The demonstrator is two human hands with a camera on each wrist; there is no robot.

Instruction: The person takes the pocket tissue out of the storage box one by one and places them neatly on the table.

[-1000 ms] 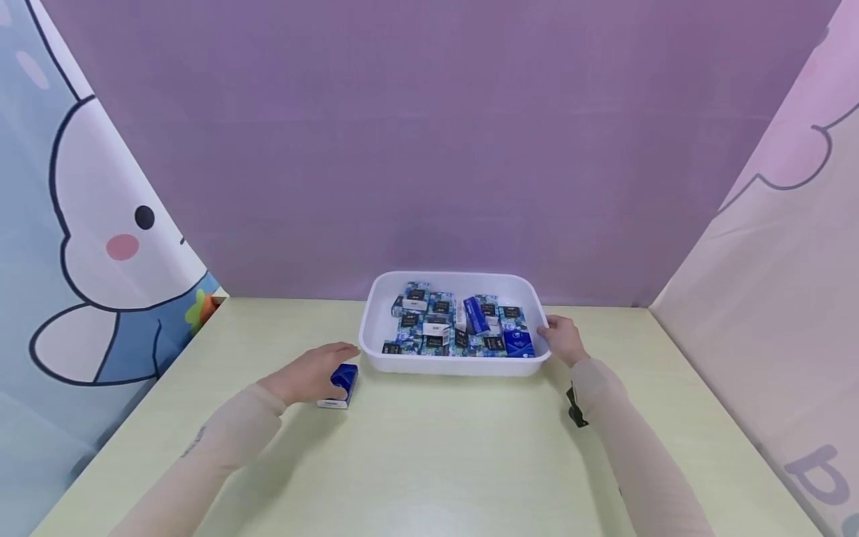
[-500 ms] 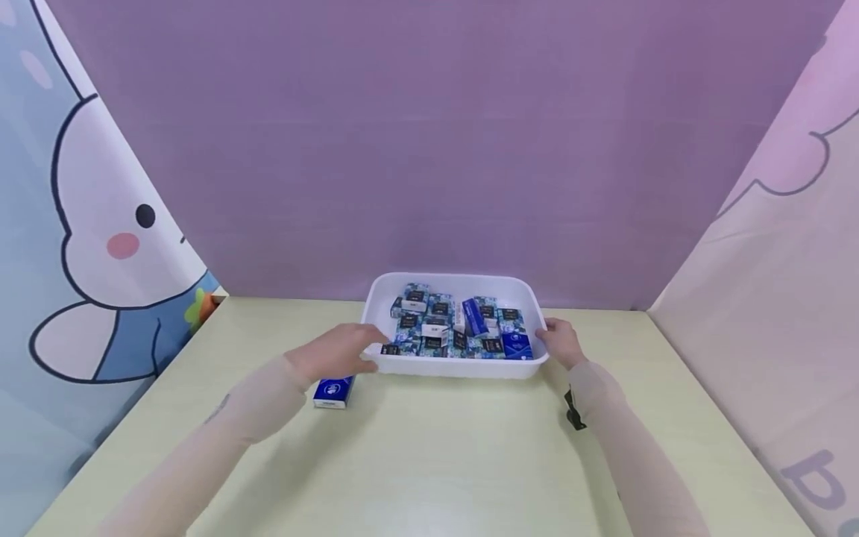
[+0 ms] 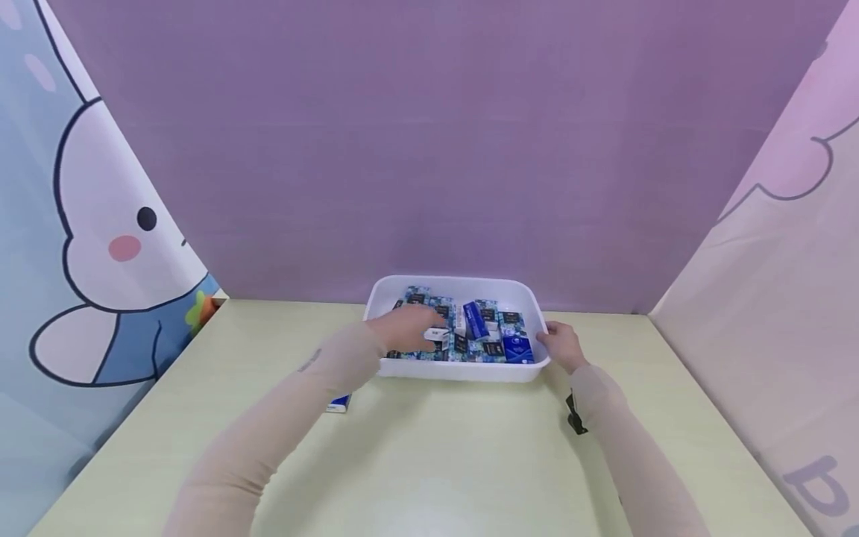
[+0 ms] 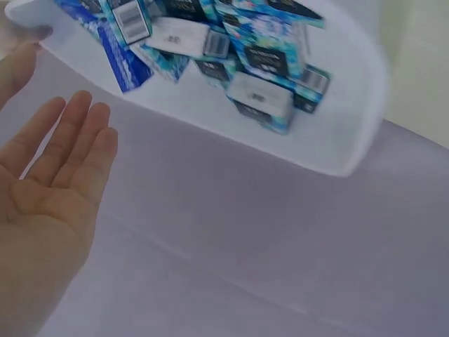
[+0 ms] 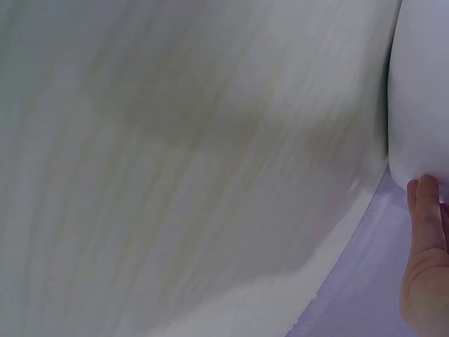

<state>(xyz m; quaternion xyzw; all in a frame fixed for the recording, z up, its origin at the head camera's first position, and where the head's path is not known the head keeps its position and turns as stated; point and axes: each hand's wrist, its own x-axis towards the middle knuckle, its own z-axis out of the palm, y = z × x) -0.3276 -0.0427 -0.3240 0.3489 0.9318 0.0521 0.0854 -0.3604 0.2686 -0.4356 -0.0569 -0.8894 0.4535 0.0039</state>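
Observation:
A white plastic tray [image 3: 463, 371] stands at the back of the table, holding several small blue-patterned packs [image 3: 494, 349] with black labels. Among them are a plain dark-blue pack [image 3: 476, 321], lying slantwise, and another dark-blue pack [image 3: 518, 349] at the right. My left hand [image 3: 405, 328] hovers over the tray's left half. In the left wrist view its fingers [image 4: 70, 140] are extended and the palm holds nothing. My right hand [image 3: 564, 347] pinches the tray's right rim, thumb at the rim and fingers [image 5: 426, 217] along the outer wall.
One dark-blue pack [image 3: 338, 403] lies on the pale table [image 3: 456, 455] left of the tray, mostly hidden by my left sleeve. A purple backdrop [image 3: 429, 149] rises right behind the tray. Printed cloth walls [image 3: 107, 291] flank both sides.
My left hand has moved right and away from me, from above the loose dark-blue pack, across the tray's left rim, to over the packs inside. My right hand keeps its place.

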